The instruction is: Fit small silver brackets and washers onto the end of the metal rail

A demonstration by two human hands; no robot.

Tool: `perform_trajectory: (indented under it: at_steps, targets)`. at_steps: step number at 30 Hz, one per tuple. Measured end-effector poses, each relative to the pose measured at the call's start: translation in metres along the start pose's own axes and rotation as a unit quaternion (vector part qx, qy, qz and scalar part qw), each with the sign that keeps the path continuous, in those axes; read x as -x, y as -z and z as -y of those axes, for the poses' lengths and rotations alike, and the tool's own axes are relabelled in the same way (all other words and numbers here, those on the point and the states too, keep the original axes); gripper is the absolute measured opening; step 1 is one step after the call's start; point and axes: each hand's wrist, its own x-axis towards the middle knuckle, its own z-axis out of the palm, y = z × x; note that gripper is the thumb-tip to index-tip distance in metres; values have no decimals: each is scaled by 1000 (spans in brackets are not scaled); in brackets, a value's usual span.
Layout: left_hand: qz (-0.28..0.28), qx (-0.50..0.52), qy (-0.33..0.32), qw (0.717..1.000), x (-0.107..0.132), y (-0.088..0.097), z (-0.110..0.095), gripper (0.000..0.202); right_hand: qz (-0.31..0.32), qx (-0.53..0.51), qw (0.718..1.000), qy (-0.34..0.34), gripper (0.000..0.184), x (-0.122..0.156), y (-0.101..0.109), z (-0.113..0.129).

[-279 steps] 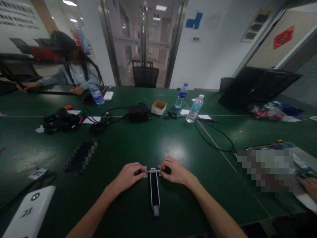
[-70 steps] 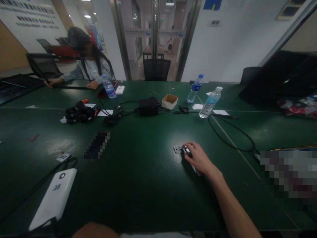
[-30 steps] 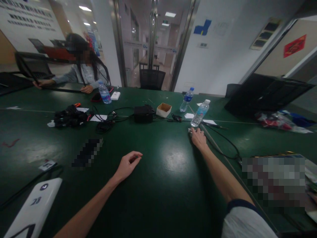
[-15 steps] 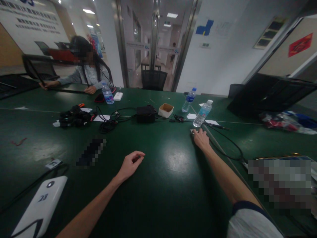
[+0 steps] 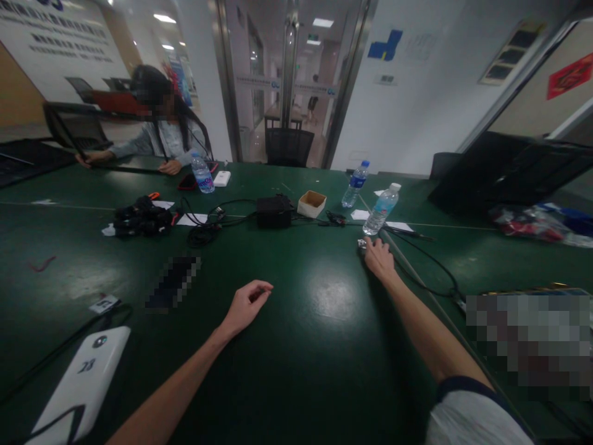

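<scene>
My right hand [image 5: 380, 256] reaches far forward over the green table [image 5: 296, 364], just in front of a clear water bottle with a white cap [image 5: 382, 209]. Its fingers are bent down on a small silvery-white thing [image 5: 361, 243], mostly hidden under them and too small to name. Nearer to me, my left hand [image 5: 245, 304] rests on its side on the tabletop. The fingers curl round toward the thumb, leaving a small dark gap, and nothing shows in them. A blurred dark flat object [image 5: 173, 282] lies to its left.
A black box [image 5: 273, 211] with cables and a small open carton [image 5: 311, 204] stand mid-table, near a blue-capped bottle [image 5: 356, 183]. A white device marked 28 [image 5: 88, 371] lies front left. Across the table sits a person [image 5: 171, 133] holding a dark frame.
The view shifts slightly. More of the small silvery thing shows beside my right fingertips. My left hand stays put, its thumb and fingertips a little closer together.
</scene>
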Motion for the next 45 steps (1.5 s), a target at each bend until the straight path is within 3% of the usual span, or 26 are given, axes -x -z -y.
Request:
perform_trajectory:
  at_steps: [25,35,45]
  targets:
    - [4,-8,11,1000,1,1,-6,22,13,-9,1000,10,48,2,-1,0]
    - [12,2,11,1000,0,0,2,22,24,-17,1000,9,49,-1,-1,0]
    - [5,-1,11,1000,0,2,-5,21,11,-52,999,-4,59,-3,-6,-1]
